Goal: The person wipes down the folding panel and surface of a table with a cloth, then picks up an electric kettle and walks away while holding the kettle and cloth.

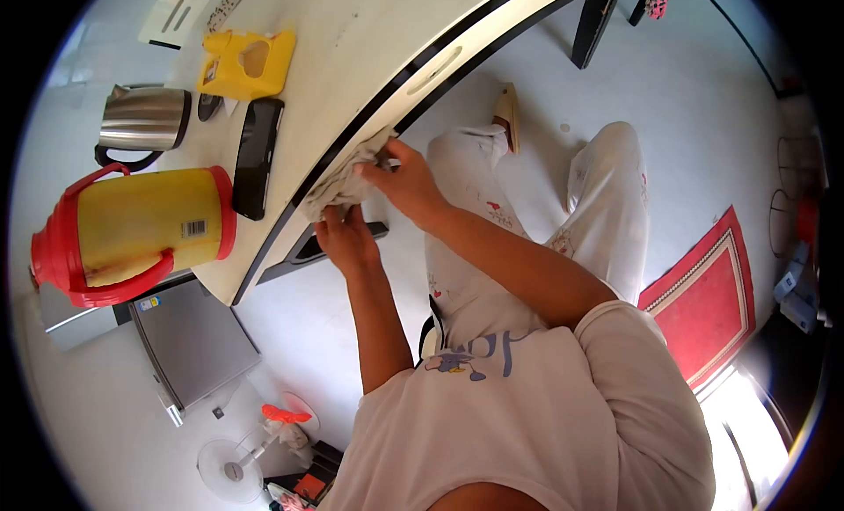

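A crumpled greyish-beige cloth (pixel 341 181) lies against the black-trimmed edge of a cream table (pixel 338 67). My left hand (pixel 347 240) pinches the cloth's near end, its fingertips partly hidden in the folds. Higher up, my right hand (pixel 404 181) grips the other end between thumb and fingers. Beside the cloth, the table's front has a drawer with a recessed handle (pixel 435 69). On the tabletop close by lies a black smartphone (pixel 258 159).
Left on the table are a red-and-yellow thermos (pixel 145 229), a steel kettle (pixel 145 120) and a yellow tissue holder (pixel 251 64). Below stand a grey fridge-like cabinet (pixel 198 339) and a white fan (pixel 230 470). A red mat (pixel 703 295) lies on the floor at right.
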{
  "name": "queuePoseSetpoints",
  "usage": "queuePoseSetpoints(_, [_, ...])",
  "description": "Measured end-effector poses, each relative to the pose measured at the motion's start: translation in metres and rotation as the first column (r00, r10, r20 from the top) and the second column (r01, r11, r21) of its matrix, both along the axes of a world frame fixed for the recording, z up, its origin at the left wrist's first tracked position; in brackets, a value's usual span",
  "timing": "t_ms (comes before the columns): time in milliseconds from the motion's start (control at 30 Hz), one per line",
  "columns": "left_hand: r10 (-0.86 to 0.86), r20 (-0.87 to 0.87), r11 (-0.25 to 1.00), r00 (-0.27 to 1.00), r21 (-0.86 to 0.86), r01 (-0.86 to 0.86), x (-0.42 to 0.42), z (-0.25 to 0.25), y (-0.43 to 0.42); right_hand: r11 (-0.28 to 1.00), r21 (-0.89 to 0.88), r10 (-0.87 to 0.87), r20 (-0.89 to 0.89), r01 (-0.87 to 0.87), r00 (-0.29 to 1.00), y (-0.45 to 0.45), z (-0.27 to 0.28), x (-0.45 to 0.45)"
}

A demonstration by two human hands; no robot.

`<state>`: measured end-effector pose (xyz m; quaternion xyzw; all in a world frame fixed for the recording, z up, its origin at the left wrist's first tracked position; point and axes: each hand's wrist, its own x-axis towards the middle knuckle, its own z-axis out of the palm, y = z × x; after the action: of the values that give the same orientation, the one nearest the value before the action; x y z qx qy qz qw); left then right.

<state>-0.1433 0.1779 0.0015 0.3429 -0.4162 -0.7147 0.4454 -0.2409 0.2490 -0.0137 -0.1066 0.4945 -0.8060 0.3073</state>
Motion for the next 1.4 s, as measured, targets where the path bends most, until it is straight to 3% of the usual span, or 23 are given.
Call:
queuePoseSetpoints(133, [-0.132,0.022,0.99,0.991,0.046,0.131,-0.048,-0.013,0.017,0.987,0.031,-0.162,0.123,0.16,0.979,0.035,0.004,-0.038])
queuePoseSetpoints(333, [-0.387,0.051,0.915,0.921,0.148,0.376,-0.133,-0.019,0.058,0.854,0.167,-0.507,0.063,0.492,0.859,0.069,-0.023,-0.094])
queuePoseSetpoints(433, [-0.517,0.023,0.846,0.856,0.169,0.506,-0.153,-0.017,0.077,0.835,0.117,-0.548,0.254,0.537,0.797,0.103,-0.013,-0.105])
queuePoseSetpoints(567, [-0.564,-0.054,0.799,0.824,0.213,0.562,-0.142,-0.03,0.09,0.905,0.046,-0.421,0.236,0.422,0.876,0.133,-0.032,-0.109])
queuePoseSetpoints(767, [-0.338,-0.02,0.894,0.941,0.306,0.327,-0.068,-0.035,0.058,0.995,-0.004,-0.091,0.247,0.095,0.965,0.11,-0.017,-0.079])
queuePoseSetpoints(800, [-0.321,-0.002,0.888,0.947,0.348,0.302,-0.049,-0.048,0.045,0.982,-0.097,-0.115,0.361,0.16,0.925,0.101,0.001,-0.068])
queuePoseSetpoints(867, [-0.25,0.013,0.928,0.968,0.288,0.236,-0.019,-0.051,0.055,0.985,-0.173,0.041,0.293,0.01,0.955,0.099,-0.06,-0.078])
queuePoseSetpoints(900, [-0.247,-0.003,0.942,0.969,0.235,0.24,-0.01,-0.051,0.054,0.976,-0.21,0.109,0.253,-0.056,0.961,0.095,-0.056,-0.079])
queuePoseSetpoints(933, [-0.234,0.01,0.946,0.972,0.231,0.226,-0.008,-0.053,0.051,0.992,-0.127,0.021,0.321,0.021,0.947,0.094,-0.053,-0.074])
queuePoseSetpoints(1033, [-0.221,0.07,0.958,0.973,0.202,0.203,0.005,-0.056,0.057,0.996,-0.051,0.087,0.203,-0.079,0.975,0.104,-0.04,-0.078])
queuePoseSetpoints(1100, [-0.26,0.124,0.964,0.958,0.098,0.249,0.007,-0.053,0.05,0.983,0.178,0.054,-0.001,-0.053,0.999,0.108,-0.018,-0.079])
queuePoseSetpoints(1200, [-0.168,0.235,0.984,0.957,0.103,0.147,0.011,-0.034,0.051,0.865,0.501,0.159,-0.291,0.008,0.943,0.112,-0.005,-0.094])
queuePoseSetpoints(1300, [-0.041,0.25,0.987,0.967,-0.143,0.079,0.027,-0.039,0.036,0.847,0.514,0.099,-0.397,0.132,0.912,0.107,0.009,-0.097])
queuePoseSetpoints(1333, [-0.027,0.162,0.994,0.986,-0.103,0.044,0.032,-0.032,0.037,0.88,0.461,0.083,-0.388,0.115,0.918,0.104,0.008,-0.099])
queuePoseSetpoints(1400, [-0.018,0.219,0.972,0.976,-0.226,0.068,0.044,-0.021,0.032,0.892,0.435,0.078,-0.421,0.126,0.904,0.098,0.015,-0.103])
